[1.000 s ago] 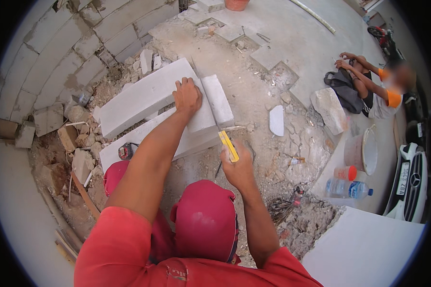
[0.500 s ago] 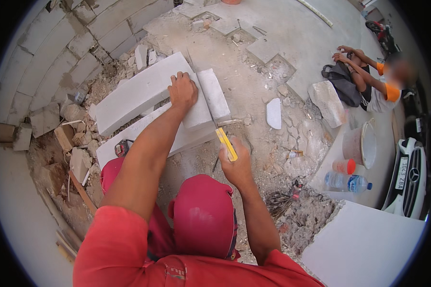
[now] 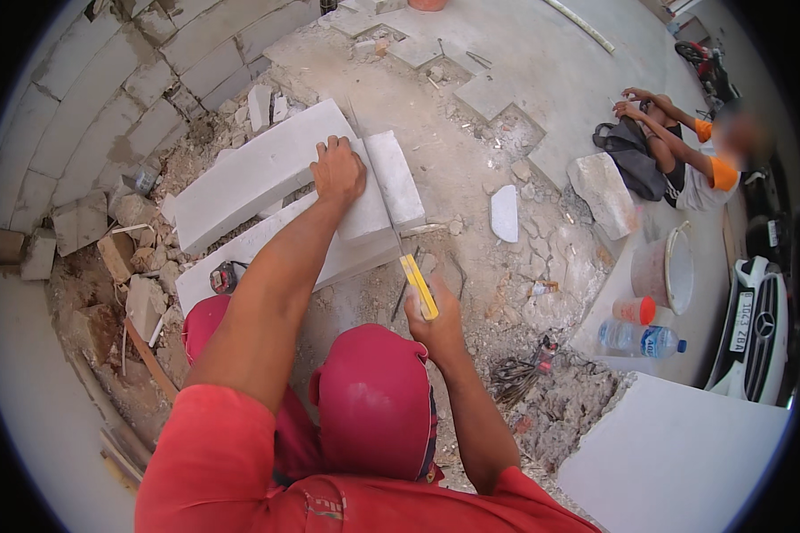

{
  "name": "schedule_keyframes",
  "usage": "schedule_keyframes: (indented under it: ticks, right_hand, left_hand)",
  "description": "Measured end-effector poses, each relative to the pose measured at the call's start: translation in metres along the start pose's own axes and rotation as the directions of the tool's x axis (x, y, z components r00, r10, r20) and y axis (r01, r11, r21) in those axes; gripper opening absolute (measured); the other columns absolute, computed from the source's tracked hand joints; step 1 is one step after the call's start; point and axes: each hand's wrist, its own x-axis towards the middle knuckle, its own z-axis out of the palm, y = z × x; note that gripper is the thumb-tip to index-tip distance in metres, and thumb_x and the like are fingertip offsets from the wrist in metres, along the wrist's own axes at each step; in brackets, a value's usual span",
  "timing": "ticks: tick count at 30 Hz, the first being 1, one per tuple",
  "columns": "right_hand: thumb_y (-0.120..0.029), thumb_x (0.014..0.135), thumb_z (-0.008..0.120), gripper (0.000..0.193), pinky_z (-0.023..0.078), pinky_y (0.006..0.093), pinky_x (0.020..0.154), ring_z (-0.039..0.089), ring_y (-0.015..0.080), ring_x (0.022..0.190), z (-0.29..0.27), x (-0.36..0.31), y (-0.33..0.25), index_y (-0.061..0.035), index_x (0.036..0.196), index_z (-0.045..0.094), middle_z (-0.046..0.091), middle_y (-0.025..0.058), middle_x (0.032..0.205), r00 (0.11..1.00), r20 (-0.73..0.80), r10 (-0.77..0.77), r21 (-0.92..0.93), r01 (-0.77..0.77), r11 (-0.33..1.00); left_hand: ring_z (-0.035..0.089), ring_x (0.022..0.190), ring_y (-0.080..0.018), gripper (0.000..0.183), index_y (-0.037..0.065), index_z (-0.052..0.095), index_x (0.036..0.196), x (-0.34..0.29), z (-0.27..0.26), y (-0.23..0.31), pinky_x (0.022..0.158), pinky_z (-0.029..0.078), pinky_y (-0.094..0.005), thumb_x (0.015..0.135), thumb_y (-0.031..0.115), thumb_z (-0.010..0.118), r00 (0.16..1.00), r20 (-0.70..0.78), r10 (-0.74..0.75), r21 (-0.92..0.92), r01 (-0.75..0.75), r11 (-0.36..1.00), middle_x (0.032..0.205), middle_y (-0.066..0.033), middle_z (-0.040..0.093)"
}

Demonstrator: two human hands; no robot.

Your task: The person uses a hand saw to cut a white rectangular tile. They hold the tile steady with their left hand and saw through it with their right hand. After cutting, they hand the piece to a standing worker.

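A long white lightweight block lies across another white block. My left hand presses on its top near the right end, the fingers bent over the surface and gripping it. In my right hand is the yellow handle of a handsaw, fingers wrapped round it. The saw's thin blade runs away from me along the block's right end, between it and a smaller white block piece. How deep the blade sits is hard to see. A dark tape measure rests on the lower block by my left forearm.
Rubble lies left, below a block wall. Right are a white offcut, a rough block, a bucket and water bottles. A person sits farther right; a white board lies near right.
My right hand has drawn the saw a little back toward me. My left hand stays on the block. The whole view has shifted slightly.
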Motion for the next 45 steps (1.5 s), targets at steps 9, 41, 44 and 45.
schedule_keyframes:
  ticks: [9, 41, 44, 45]
  right_hand:
    - [-0.017, 0.098, 0.066, 0.022, 0.054, 0.0466, 0.071, 0.070, 0.0433, 0.079, -0.022, -0.043, -0.001, -0.0015, 0.114, 0.063, 0.067, 0.0234, 0.087, 0.999, 0.023, -0.027, -0.048, 0.028, 0.998]
    - [-0.013, 0.098, 0.064, 0.015, 0.048, 0.0464, 0.066, 0.061, 0.0393, 0.072, 0.004, 0.029, -0.023, 0.0002, 0.100, 0.058, 0.060, 0.0227, 0.081, 0.992, -0.095, -0.079, 0.030, 0.082, 0.996]
    - [-0.012, 0.099, 0.064, 0.013, 0.048, 0.0426, 0.065, 0.060, 0.0348, 0.069, -0.022, -0.053, -0.030, 0.0001, 0.100, 0.060, 0.058, 0.0194, 0.078, 0.998, -0.005, 0.060, 0.071, -0.059, 0.996]
    - [-0.013, 0.097, 0.066, 0.016, 0.051, 0.0435, 0.067, 0.066, 0.0380, 0.074, -0.039, -0.090, -0.030, -0.0003, 0.106, 0.061, 0.063, 0.0224, 0.084, 0.995, 0.019, 0.093, 0.057, -0.094, 0.994]
  left_hand:
    - [0.056, 0.121, -0.0402, 0.023, 0.000, 0.065, 0.109, 0.000, 0.000, -0.008, 0.091, 0.055, -0.0592, 0.097, 0.016, 0.053, 0.995, -0.049, 0.084, 0.049, -0.081, 0.996, 0.121, -0.0174, 0.061]
    - [0.057, 0.118, -0.0414, 0.023, 0.000, 0.063, 0.111, 0.003, 0.000, 0.000, 0.091, 0.056, -0.0570, 0.099, 0.018, 0.054, 0.997, -0.062, 0.049, -0.020, -0.051, 0.999, 0.118, -0.0196, 0.064]
    - [0.058, 0.117, -0.0407, 0.023, 0.000, 0.063, 0.110, 0.000, 0.004, -0.009, 0.090, 0.057, -0.0567, 0.099, 0.018, 0.054, 0.998, -0.056, 0.036, -0.003, -0.037, 0.999, 0.117, -0.0188, 0.064]
    - [0.058, 0.117, -0.0405, 0.023, 0.000, 0.063, 0.110, 0.000, 0.003, -0.011, 0.090, 0.057, -0.0566, 0.099, 0.018, 0.054, 0.998, -0.049, 0.037, 0.005, -0.037, 0.999, 0.117, -0.0186, 0.064]
